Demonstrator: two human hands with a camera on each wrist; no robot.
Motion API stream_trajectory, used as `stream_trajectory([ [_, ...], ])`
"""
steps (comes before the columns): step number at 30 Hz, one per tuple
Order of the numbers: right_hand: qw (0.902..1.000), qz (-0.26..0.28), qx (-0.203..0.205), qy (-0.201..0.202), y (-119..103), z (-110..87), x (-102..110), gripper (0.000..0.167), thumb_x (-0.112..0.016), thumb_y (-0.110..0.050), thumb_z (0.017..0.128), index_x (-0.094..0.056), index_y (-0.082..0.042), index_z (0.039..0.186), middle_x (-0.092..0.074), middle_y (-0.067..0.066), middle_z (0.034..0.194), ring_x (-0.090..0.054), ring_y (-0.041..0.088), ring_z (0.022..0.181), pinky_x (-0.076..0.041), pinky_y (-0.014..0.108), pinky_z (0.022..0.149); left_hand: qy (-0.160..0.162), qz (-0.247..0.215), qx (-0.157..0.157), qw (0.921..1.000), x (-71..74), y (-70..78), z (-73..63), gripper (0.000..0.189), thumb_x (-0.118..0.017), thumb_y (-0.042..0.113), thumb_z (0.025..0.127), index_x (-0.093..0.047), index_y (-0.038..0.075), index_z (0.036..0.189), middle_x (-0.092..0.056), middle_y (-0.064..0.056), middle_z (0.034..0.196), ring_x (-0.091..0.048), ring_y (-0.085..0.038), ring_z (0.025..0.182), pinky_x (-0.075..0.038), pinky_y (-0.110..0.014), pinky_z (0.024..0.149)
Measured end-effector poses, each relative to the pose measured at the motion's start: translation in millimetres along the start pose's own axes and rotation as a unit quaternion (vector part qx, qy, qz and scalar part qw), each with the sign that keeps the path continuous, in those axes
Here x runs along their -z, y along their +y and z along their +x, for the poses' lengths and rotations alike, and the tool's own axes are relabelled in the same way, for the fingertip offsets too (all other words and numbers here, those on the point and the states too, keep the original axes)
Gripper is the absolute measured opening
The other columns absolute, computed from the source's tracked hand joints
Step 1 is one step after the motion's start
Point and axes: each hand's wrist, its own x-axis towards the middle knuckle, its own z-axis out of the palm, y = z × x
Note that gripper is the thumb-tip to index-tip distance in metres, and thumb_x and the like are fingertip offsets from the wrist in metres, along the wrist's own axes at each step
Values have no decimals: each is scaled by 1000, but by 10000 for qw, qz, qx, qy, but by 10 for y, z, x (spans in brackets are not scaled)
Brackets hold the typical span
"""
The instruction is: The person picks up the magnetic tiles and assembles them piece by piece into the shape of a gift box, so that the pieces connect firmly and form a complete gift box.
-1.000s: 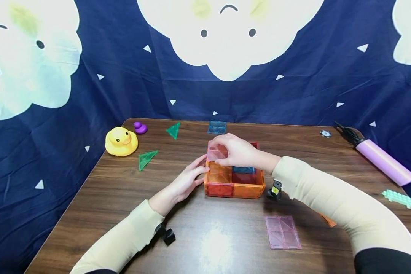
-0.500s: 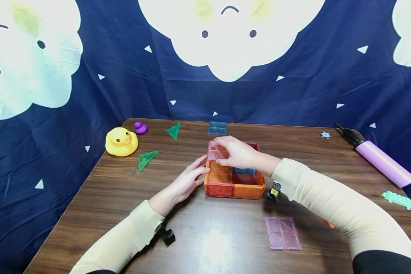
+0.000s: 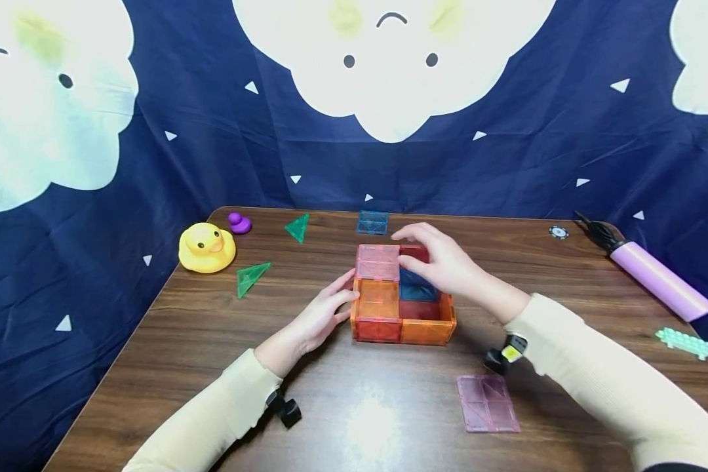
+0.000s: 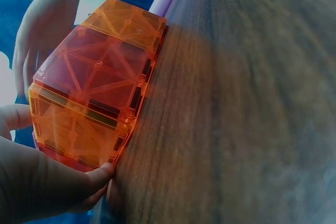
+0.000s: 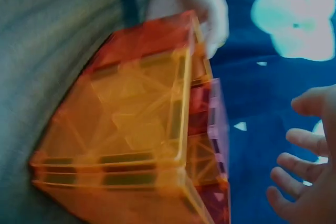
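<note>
A low box of clear magnetic tiles [image 3: 427, 332], red and orange, stands mid-table. A pink square tile [image 3: 378, 261] lies flat over its back left quarter. In the front left quarter an orange tile [image 3: 379, 299] shows, and a blue tile [image 3: 416, 287] sits inside on the right. My left hand [image 3: 311, 319] touches the box's left side, thumb and fingers extended. Above the box's right part hovers my right hand [image 3: 442, 260], fingers spread and loosely bent, holding nothing; the right wrist view shows that hand [image 5: 310, 156] apart from the box.
Another pink square tile [image 3: 488, 404] lies at the front right. Behind the box is a blue tile [image 3: 372, 222]. Two green triangles [image 3: 251, 279], a yellow duck [image 3: 207, 248] and a purple duck [image 3: 239, 223] are left; a lilac cylinder [image 3: 663, 280] and mint toy [image 3: 686, 343] are right.
My right hand has let go of the pink tile on the box and moved to the right. The tile stays on the back left quarter. My left hand keeps its place.
</note>
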Motion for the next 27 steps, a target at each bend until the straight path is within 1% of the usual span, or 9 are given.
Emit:
stream_trajectory([
  [4,9974,317,-326,558,24,-350,150,34,-71,-10,96,-63,-5,129,-62,12,127,-60,31,115,-48,47,100,8,-39,3,10000,1,-13,-15,69,-50,10,102,-19,12,164,-18,-7,168,-24,-30,151,-22,-54,119],
  [10,9901,452,-270,1303,143,-920,325,34,-71,4,92,-64,-2,125,-64,13,124,-57,10,114,-46,18,96,-1,-39,-18,10000,-1,-11,-30,70,-49,10,102,-18,11,164,-17,-7,168,-23,-30,151,-23,-54,119],
  [12,9886,257,-296,1451,202,-1110,364,35,-72,6,90,-65,-2,123,-64,13,123,-55,4,113,-42,13,95,10,-21,-4,10000,-5,-6,-30,69,-49,10,102,-18,11,164,-17,-7,168,-23,-30,151,-22,-54,119],
  [16,9843,-632,-512,1568,356,-1476,414,32,-78,2,86,-64,-6,113,-65,12,123,-52,-3,112,-39,9,90,78,-27,22,10000,-14,3,-25,69,-48,9,102,-19,12,164,-17,-7,168,-24,-29,151,-23,-55,119],
  [18,9795,-1133,-657,1529,440,-1654,426,31,-80,-1,84,-63,-8,109,-65,12,123,-57,2,104,-42,12,81,109,-32,22,9999,-18,8,-21,69,-48,9,102,-19,11,164,-17,-7,168,-24,-30,150,-23,-55,119],
  [21,9738,-1526,-888,1431,583,-1898,444,32,-84,-5,82,-62,-9,105,-65,17,118,-60,21,101,-45,31,81,123,-23,40,9999,-24,15,-14,69,-49,9,102,-19,12,164,-17,-7,168,-24,-29,150,-22,-55,119],
  [23,9703,-1715,-1033,1355,673,-2046,461,32,-85,-8,79,-62,-8,101,-65,18,110,-58,31,93,-42,42,78,116,0,69,9999,-25,20,-9,69,-49,10,102,-18,12,164,-17,-7,168,-23,-29,150,-22,-55,119],
  [25,9678,-1794,-1210,1288,748,-2168,479,33,-87,-10,78,-63,-6,99,-65,18,103,-57,38,95,-38,51,80,121,28,90,9999,-24,24,-2,69,-49,10,102,-19,13,164,-17,-7,168,-23,-29,150,-22,-55,119],
  [27,9643,-1898,-1409,1197,801,-2266,479,35,-89,-14,76,-63,-5,98,-64,15,96,-56,37,89,-37,53,78,121,62,101,9999,-22,27,6,68,-49,11,102,-20,13,164,-18,-7,168,-24,-29,150,-22,-55,119],
])
